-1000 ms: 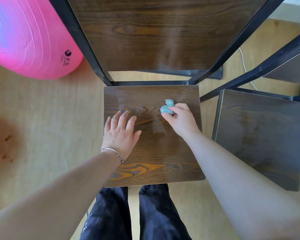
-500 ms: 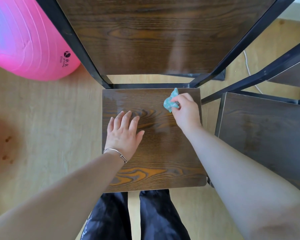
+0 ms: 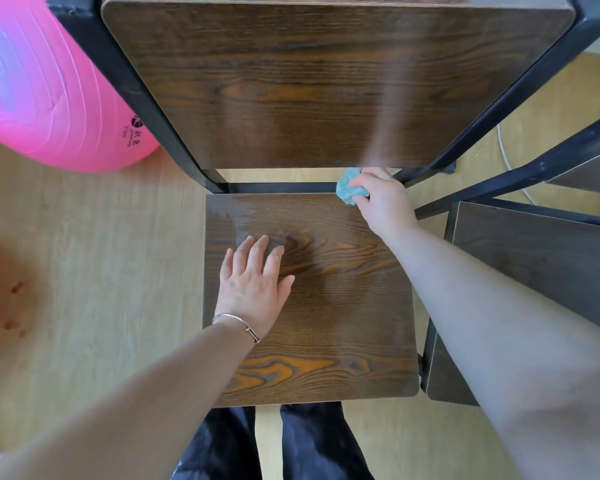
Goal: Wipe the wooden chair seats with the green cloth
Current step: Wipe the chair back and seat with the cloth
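Head cam, the only view: my R hand (image 3: 383, 199) is at the far right corner of the near chair seat (image 3: 326, 306), fingers curled tight round the bunched green cloth (image 3: 350, 188). The cloth pokes out on the thumb side, right at the seat's back edge by the black rear bar (image 3: 281, 187); can't tell if it's touching the bar or just over it. My L hand (image 3: 253, 282) lies palm down on the seat's left-middle, fingers straight & a bit apart, gripping nothing, prob. steadying the chair. What the next stroke turns on: the cloth's in the back-right corner, so the rest of this seat lies left along the rear edge & back toward me. The L hand sits in the way of any sweep across the middle, so it'd need to lift. There's a pale sheen at the back-left corner, maybe damp. The 2nd chair seat (image 3: 534, 271) is just beside my R forearm, so R is the nearer hand for it.
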Demonstrator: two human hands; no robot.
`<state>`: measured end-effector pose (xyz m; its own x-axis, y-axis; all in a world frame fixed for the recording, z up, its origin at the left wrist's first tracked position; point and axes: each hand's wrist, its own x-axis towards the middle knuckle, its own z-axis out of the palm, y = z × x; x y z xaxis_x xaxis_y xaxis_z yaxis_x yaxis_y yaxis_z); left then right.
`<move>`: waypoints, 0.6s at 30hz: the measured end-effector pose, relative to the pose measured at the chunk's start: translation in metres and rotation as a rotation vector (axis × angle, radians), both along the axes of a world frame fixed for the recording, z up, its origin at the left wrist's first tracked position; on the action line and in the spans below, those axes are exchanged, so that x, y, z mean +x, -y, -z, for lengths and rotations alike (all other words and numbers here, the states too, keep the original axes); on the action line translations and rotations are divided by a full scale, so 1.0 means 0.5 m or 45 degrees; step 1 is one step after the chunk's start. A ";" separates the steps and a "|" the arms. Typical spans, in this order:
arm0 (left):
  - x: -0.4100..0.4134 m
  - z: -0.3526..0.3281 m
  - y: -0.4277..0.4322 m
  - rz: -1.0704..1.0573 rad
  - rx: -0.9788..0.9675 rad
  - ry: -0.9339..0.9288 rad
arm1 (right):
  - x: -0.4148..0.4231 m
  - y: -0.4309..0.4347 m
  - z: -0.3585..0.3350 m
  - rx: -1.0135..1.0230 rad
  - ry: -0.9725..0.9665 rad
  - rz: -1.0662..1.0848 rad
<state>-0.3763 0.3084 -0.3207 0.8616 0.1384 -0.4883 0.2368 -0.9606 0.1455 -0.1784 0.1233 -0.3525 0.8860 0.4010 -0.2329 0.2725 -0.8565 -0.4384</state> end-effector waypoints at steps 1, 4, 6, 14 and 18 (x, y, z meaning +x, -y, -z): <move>0.000 0.001 0.001 -0.004 -0.004 -0.002 | 0.006 0.001 0.001 -0.022 -0.013 -0.024; -0.002 0.003 0.007 -0.004 -0.005 -0.013 | 0.032 -0.005 0.001 -0.145 -0.122 -0.073; -0.004 0.006 0.012 0.002 -0.004 -0.023 | 0.050 -0.010 0.002 -0.228 -0.194 -0.117; -0.005 0.007 0.027 -0.007 -0.027 -0.002 | 0.049 -0.010 0.000 -0.237 -0.212 -0.133; -0.001 0.016 0.018 -0.026 -0.020 0.014 | 0.048 -0.012 -0.001 -0.219 -0.231 -0.099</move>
<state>-0.3770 0.2995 -0.3288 0.8641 0.1487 -0.4808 0.2548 -0.9531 0.1632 -0.1542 0.1296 -0.3521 0.7914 0.4074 -0.4558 0.2708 -0.9020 -0.3361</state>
